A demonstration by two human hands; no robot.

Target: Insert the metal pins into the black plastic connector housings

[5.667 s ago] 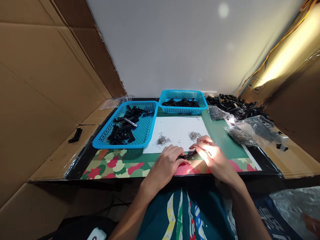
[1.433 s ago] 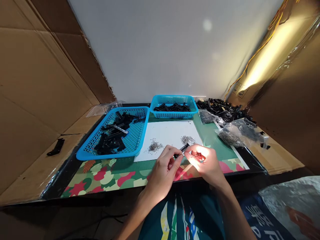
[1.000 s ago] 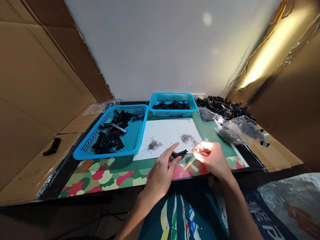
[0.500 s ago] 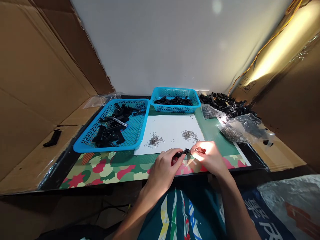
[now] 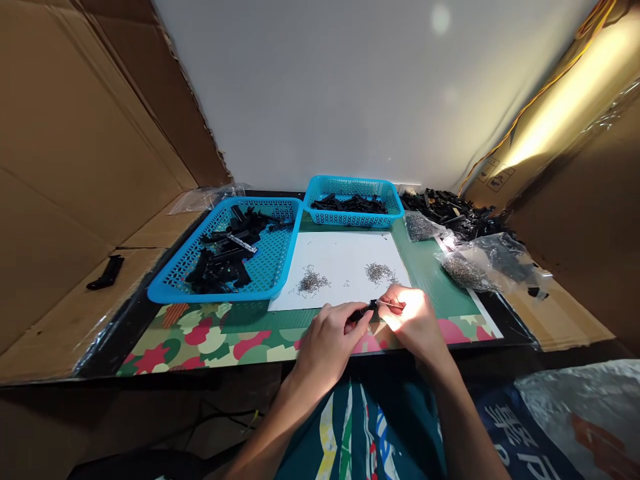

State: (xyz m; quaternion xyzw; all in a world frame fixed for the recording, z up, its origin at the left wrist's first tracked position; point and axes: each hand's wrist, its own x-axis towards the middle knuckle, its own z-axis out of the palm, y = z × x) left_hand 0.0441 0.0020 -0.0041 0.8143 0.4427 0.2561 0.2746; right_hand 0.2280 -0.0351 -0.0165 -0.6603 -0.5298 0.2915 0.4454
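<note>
My left hand [image 5: 327,337] is closed around a small black plastic part [image 5: 361,312], whose end sticks out between thumb and forefinger. Close beside it, my right hand [image 5: 409,315] pinches a slim, shiny metal tool [image 5: 389,304] pointing at that end. Its exact kind is too small to tell, and I cannot make out whether its tip touches the part. Just beyond the hands, two heaps of tiny bent wire springs, a left heap [image 5: 311,281] and a right heap [image 5: 379,272], lie on a white sheet [image 5: 345,250].
A large blue basket [image 5: 213,297] of black parts stands left; a smaller blue basket [image 5: 357,180] stands behind the sheet. At right are a pile of black parts [image 5: 453,207] and a clear bag of small metal pieces [image 5: 465,272]. One black part [image 5: 106,273] lies on cardboard far left.
My right hand has shifted slightly left and down, nearer my left hand. The black part remains held; the camera view has moved a little.
</note>
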